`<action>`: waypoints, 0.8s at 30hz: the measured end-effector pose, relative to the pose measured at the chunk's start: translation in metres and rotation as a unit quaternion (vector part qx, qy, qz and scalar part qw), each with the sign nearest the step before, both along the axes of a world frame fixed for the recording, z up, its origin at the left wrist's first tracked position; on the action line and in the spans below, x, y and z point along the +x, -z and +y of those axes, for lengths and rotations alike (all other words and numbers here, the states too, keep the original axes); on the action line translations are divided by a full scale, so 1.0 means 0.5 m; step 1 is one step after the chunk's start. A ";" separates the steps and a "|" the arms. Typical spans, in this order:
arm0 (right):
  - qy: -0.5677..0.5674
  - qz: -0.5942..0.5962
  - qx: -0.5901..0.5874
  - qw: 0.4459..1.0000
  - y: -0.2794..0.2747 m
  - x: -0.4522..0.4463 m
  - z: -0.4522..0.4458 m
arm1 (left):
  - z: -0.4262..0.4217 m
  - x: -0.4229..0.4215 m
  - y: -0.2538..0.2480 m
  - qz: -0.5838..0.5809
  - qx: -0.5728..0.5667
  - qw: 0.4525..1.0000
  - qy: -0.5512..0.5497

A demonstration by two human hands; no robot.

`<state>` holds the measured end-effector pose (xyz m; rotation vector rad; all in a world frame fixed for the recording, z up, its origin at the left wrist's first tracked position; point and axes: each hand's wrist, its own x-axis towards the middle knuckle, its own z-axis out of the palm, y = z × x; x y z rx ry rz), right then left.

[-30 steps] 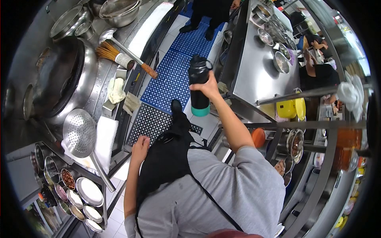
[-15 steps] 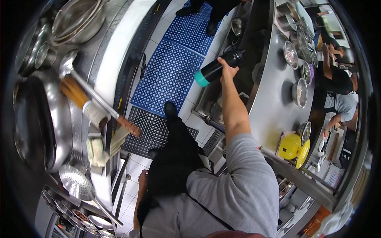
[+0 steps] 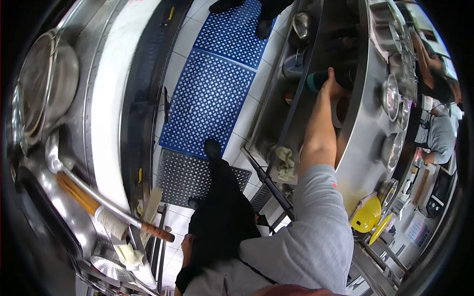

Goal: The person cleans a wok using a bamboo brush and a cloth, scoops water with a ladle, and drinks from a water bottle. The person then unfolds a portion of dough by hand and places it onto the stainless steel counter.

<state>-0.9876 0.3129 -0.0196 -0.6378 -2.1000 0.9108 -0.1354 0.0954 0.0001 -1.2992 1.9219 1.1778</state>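
My right hand [image 3: 334,86] reaches under the steel worktop [image 3: 363,128] on the right, into the shelf space. Its fingers are wrapped round the black bottle [image 3: 320,79], which lies tilted sideways with its teal base pointing left; the far end is in shadow. My left hand [image 3: 187,244] hangs low beside the black apron, near the left counter's front edge, and only part of it shows. Whether its fingers are open or closed cannot be made out.
Left counter: wok [image 3: 64,202], ladle, bamboo brush [image 3: 81,193], strainer [image 3: 109,266] and white cloth [image 3: 111,98]. Steel bowls [image 3: 390,97] and a yellow container [image 3: 366,215] are at the right. A person's shoes [image 3: 264,27] stand on the blue mat [image 3: 210,98]; other people are at far right.
My right hand has carried the bottle from above the floor mats rightward, in under the worktop. My left hand has dropped lower beside the apron. The view has swung round.
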 end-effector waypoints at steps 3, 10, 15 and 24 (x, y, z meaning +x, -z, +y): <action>-0.043 0.063 -0.008 0.997 0.009 -0.034 0.019 | -0.008 -0.002 0.015 -0.020 0.010 0.999 0.024; 0.026 0.051 -0.086 0.995 -0.013 -0.042 0.029 | -0.015 -0.051 -0.004 -0.023 0.023 0.999 0.029; 0.085 0.048 0.000 0.995 0.014 -0.063 0.036 | -0.009 0.025 0.045 -0.008 0.077 0.994 -0.077; 0.062 -0.070 -0.088 0.992 0.046 0.106 -0.023 | 0.013 0.005 0.071 0.013 0.060 0.997 -0.037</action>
